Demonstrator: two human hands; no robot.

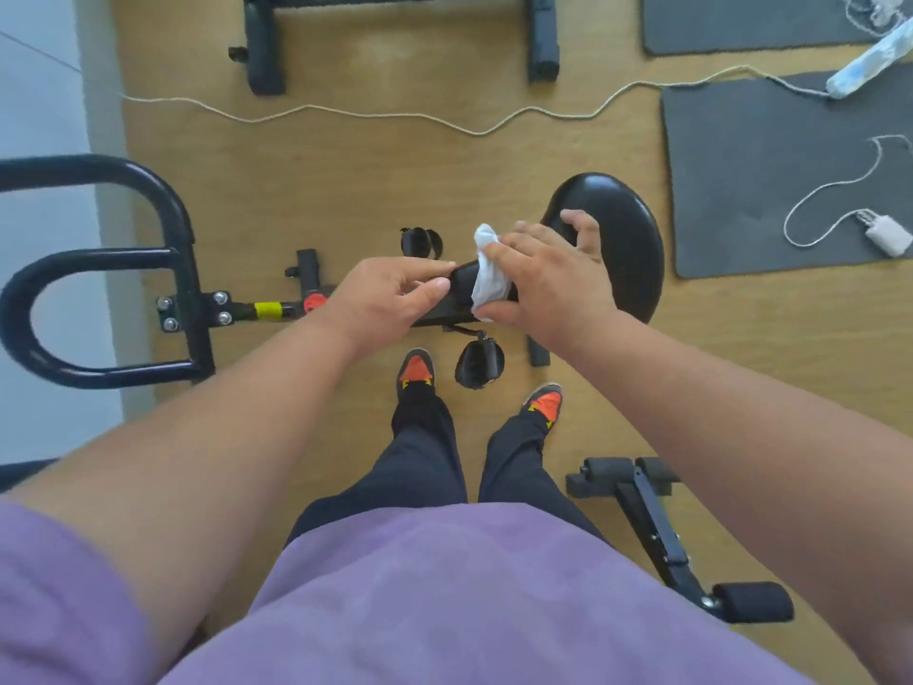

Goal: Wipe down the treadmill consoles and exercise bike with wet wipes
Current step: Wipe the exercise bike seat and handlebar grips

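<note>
I look straight down on a black exercise bike. Its round black seat (pixel 622 229) is at the right and its curved black handlebar (pixel 94 269) at the left. My right hand (pixel 548 274) holds a white wet wipe (pixel 486 274) wrapped over the black frame piece (pixel 462 289) between seat and handlebar. My left hand (pixel 395 294) grips the left end of that same piece, thumb on the near side. Both pedals (pixel 479 363) show below and above the frame.
A white cord (pixel 395 116) runs across the wooden floor. Dark mats (pixel 770 190) with a charger (pixel 884 234) and a wipes pack (pixel 869 61) lie at the right. Black equipment frames stand at the top (pixel 267 56) and lower right (pixel 662 526). My feet stand next to the bike.
</note>
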